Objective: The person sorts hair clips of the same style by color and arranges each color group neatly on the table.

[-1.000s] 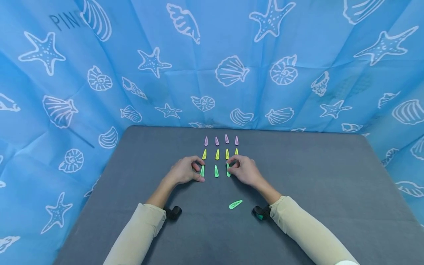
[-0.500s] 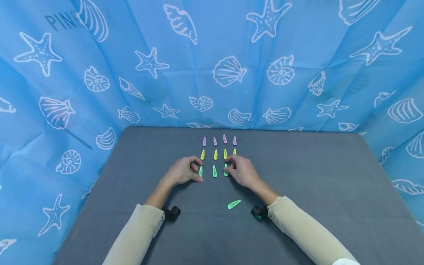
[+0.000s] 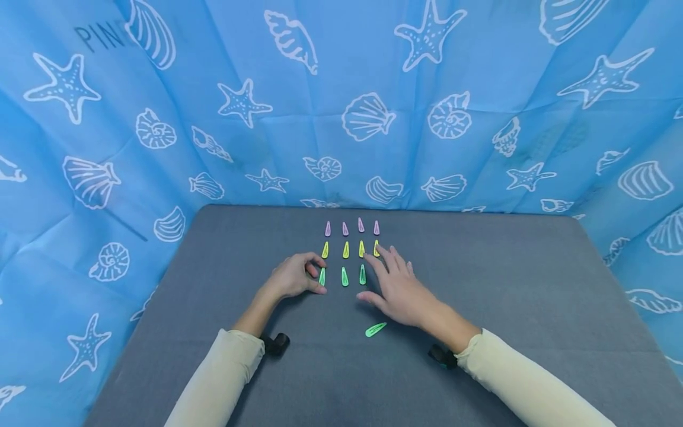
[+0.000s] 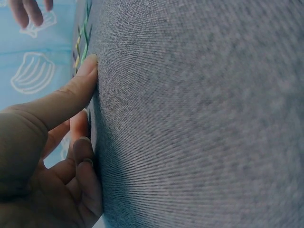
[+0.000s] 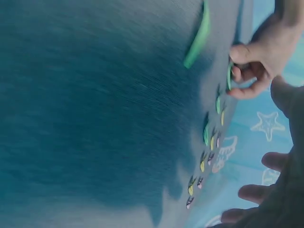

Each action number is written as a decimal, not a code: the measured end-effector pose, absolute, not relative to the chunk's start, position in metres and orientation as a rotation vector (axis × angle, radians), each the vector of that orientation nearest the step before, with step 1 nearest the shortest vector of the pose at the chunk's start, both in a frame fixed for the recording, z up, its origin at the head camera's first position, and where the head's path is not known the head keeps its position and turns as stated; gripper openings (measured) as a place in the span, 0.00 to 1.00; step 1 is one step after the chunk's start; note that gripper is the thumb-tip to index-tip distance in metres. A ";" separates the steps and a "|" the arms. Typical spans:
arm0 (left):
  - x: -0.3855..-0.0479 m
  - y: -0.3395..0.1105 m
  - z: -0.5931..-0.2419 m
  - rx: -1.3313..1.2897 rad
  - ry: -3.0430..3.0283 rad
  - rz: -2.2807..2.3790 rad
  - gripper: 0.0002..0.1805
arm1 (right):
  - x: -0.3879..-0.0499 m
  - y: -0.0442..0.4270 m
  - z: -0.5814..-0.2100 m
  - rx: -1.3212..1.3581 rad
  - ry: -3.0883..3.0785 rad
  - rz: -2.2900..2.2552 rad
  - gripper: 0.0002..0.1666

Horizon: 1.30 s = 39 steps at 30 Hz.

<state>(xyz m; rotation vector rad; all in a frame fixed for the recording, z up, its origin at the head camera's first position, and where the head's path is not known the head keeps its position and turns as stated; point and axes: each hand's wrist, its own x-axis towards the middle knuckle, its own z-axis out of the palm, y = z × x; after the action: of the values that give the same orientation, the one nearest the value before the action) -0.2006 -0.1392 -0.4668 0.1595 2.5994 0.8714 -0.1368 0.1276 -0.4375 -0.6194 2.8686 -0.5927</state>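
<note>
My left hand (image 3: 296,276) holds the leftmost green snap hair clip (image 3: 322,276) by its two ends, between thumb and finger, flat on the table. In the right wrist view the same clip (image 5: 229,76) shows between those fingertips. Two more green hair clips, a middle one (image 3: 344,277) and a right one (image 3: 363,274), lie in line with it. My right hand (image 3: 400,290) hovers with fingers spread and holds nothing, just right of that row. Nearer the front, a loose green hair clip (image 3: 376,330) lies slantwise, close below the right thumb.
Behind the green row lie a row of yellow hair clips (image 3: 346,249) and a row of pink-purple ones (image 3: 344,229). Right fingertips partly overlap the rightmost yellow clip (image 3: 376,248). A grey cloth-covered table (image 3: 507,284) ends at a blue seashell-print curtain (image 3: 320,136).
The right hand has let go of the third green clip, spread its fingers and drawn back toward the front right. The left hand stays on its clip.
</note>
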 end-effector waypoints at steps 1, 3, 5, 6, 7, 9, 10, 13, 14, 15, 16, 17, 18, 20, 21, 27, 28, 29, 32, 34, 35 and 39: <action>-0.201 -0.139 -0.466 0.158 2.597 0.874 0.28 | -0.134 0.129 -0.439 -0.642 2.873 -0.563 0.51; -0.201 -0.140 -0.466 0.159 2.592 0.878 0.28 | -0.128 0.132 -0.444 -0.702 2.887 -0.521 0.51; -0.201 -0.140 -0.466 0.165 2.588 0.880 0.28 | -0.121 0.135 -0.449 -0.774 2.905 -0.490 0.51; -0.201 -0.141 -0.466 0.167 2.588 0.880 0.28 | -0.117 0.136 -0.451 -0.811 2.913 -0.476 0.50; -0.201 -0.141 -0.466 0.167 2.589 0.878 0.28 | -0.114 0.137 -0.453 -0.839 2.909 -0.469 0.50; -0.201 -0.141 -0.467 0.171 2.596 0.873 0.28 | -0.108 0.140 -0.456 -0.899 2.912 -0.456 0.50; -0.201 -0.141 -0.466 0.173 2.599 0.873 0.28 | -0.106 0.142 -0.457 -0.919 2.908 -0.446 0.50; -0.201 -0.141 -0.467 0.178 2.611 0.872 0.28 | -0.100 0.146 -0.460 -0.970 2.891 -0.432 0.48; -0.202 -0.140 -0.467 0.180 2.613 0.872 0.28 | -0.099 0.148 -0.461 -0.995 2.893 -0.427 0.47; -0.202 -0.140 -0.468 0.180 2.613 0.876 0.28 | -0.098 0.149 -0.461 -1.011 2.886 -0.422 0.46; -0.202 -0.141 -0.468 0.178 2.611 0.879 0.28 | -0.097 0.150 -0.462 -1.038 2.884 -0.421 0.44; -0.202 -0.141 -0.469 0.176 2.611 0.880 0.28 | -0.096 0.151 -0.462 -1.063 2.881 -0.428 0.41; -0.202 -0.141 -0.469 0.176 2.611 0.880 0.28 | -0.095 0.152 -0.462 -1.091 2.878 -0.437 0.37; -0.202 -0.141 -0.470 0.177 2.610 0.878 0.28 | -0.094 0.154 -0.463 -1.138 2.865 -0.477 0.28; -0.202 -0.142 -0.470 0.176 2.610 0.880 0.28 | -0.093 0.154 -0.463 -1.158 2.859 -0.505 0.23; -0.201 -0.142 -0.470 0.167 2.612 0.878 0.28 | -0.093 0.153 -0.462 -1.230 2.788 -0.645 0.09; -0.201 -0.142 -0.470 0.167 2.613 0.874 0.28 | -0.094 0.153 -0.461 -1.238 2.769 -0.655 0.10; -0.201 -0.142 -0.470 0.167 2.614 0.871 0.28 | -0.094 0.153 -0.461 -1.238 2.745 -0.671 0.10; -0.201 -0.141 -0.470 0.168 2.613 0.864 0.28 | -0.095 0.153 -0.459 -1.216 2.681 -0.732 0.06; -0.200 -0.141 -0.470 0.165 2.612 0.863 0.28 | -0.096 0.155 -0.458 -1.186 2.661 -0.767 0.05; -0.200 -0.141 -0.470 0.166 2.612 0.862 0.28 | -0.097 0.156 -0.458 -1.179 2.661 -0.780 0.08; -0.200 -0.141 -0.469 0.173 2.617 0.856 0.28 | -0.103 0.161 -0.457 -1.178 2.670 -0.817 0.16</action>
<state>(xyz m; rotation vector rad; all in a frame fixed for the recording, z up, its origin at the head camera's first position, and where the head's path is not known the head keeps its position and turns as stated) -0.1995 -0.1410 -0.4690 0.1732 2.6170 0.8561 -0.1031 0.1607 -0.4566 -1.1781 2.6703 -0.8165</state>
